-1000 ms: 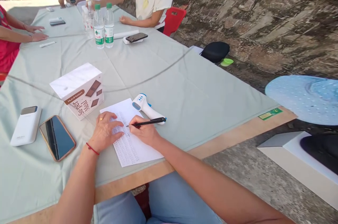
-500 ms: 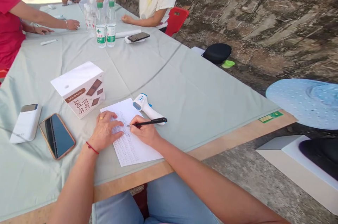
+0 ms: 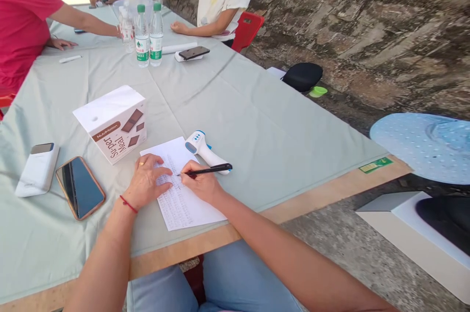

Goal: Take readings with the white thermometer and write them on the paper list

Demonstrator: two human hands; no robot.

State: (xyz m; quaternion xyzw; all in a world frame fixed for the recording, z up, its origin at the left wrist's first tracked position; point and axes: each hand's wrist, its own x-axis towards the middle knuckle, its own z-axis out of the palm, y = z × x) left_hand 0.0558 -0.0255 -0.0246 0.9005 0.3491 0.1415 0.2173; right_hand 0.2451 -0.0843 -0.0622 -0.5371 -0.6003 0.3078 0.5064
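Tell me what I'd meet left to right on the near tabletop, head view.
White oblong device with dark panel, dark-screened phone in orange-brown case, white-and-brown cardboard box, bare left hand on white handwritten sheet, right hand holding slim black pen.

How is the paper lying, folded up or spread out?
Spread out: the paper lies flat under the left hand, its writing showing.

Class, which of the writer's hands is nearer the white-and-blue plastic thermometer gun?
Right hand: beside the thermometer gun, on its near side. The left hand is farther away, leftward.
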